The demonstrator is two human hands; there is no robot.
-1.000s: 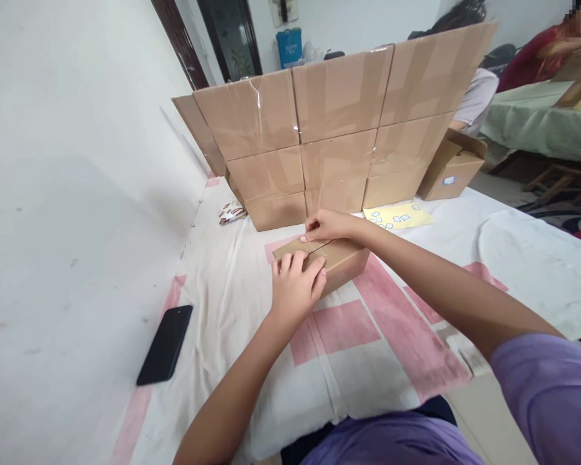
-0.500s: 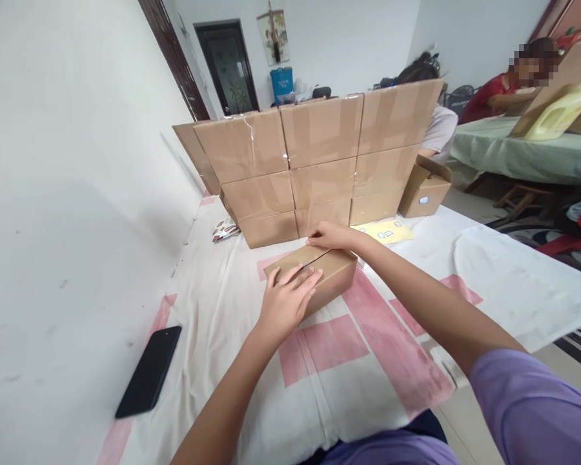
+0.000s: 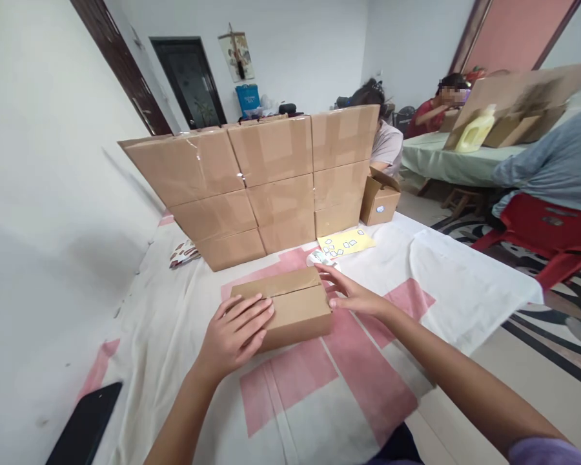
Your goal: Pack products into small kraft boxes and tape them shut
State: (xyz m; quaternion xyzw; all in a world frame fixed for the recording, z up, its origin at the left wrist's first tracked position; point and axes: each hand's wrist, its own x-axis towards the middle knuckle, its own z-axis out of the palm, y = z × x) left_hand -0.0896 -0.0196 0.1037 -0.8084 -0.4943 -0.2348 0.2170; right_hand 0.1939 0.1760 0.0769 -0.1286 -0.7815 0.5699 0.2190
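Observation:
A small brown cardboard box (image 3: 295, 310) lies on the tablecloth in front of me, with its top flaps closed and a seam running along its length. My left hand (image 3: 239, 329) rests on the box's left end, fingers stretched flat over the top. At the right end is my right hand (image 3: 348, 294), its thumb and fingers apart beside the edge and holding nothing. A white roll-like item (image 3: 316, 258), partly hidden, sits just behind the box near my right fingertips.
A wall of taped cardboard boxes (image 3: 278, 184) stands behind. Near it lie a yellow sheet with small drawn shapes (image 3: 346, 243) and a folded printed packet (image 3: 183, 253). An opened box (image 3: 380, 199) stands right; a phone (image 3: 84, 423) lies left. People sit beyond, one near a red chair (image 3: 552, 236).
The box has turned to lie more squarely across in front of me. My right hand has gone from its far top edge to its right end and opened. The view has swung right.

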